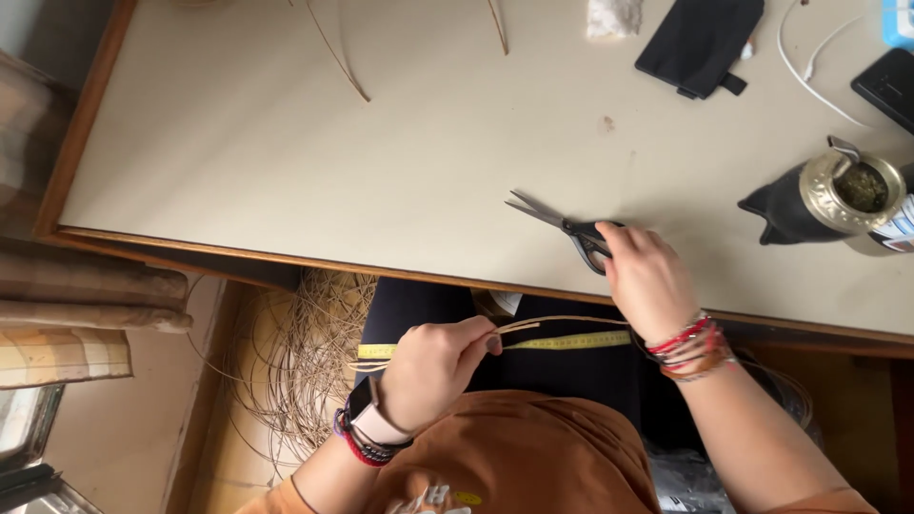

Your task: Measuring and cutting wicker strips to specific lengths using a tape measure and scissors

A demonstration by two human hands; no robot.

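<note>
My left hand (433,366) is closed on thin tan reed strands (557,322) held over my lap, below the table edge. A yellow measuring tape (571,341) lies across my dark trousers just under the strands. My right hand (645,276) rests on the beige table (286,162) near its front edge, fingers on the black handles of a pair of scissors (562,227). The scissors lie flat with the blades slightly apart, pointing left. I cannot tell whether the fingers are through the handles.
A coil of loose reed (295,362) lies on the floor at left. On the table's right stand a metal-rimmed cup of green herb (852,195), a black pouch (700,43), a white cable (809,67) and a dark phone (885,86). Stray reeds (338,57) lie at the far side.
</note>
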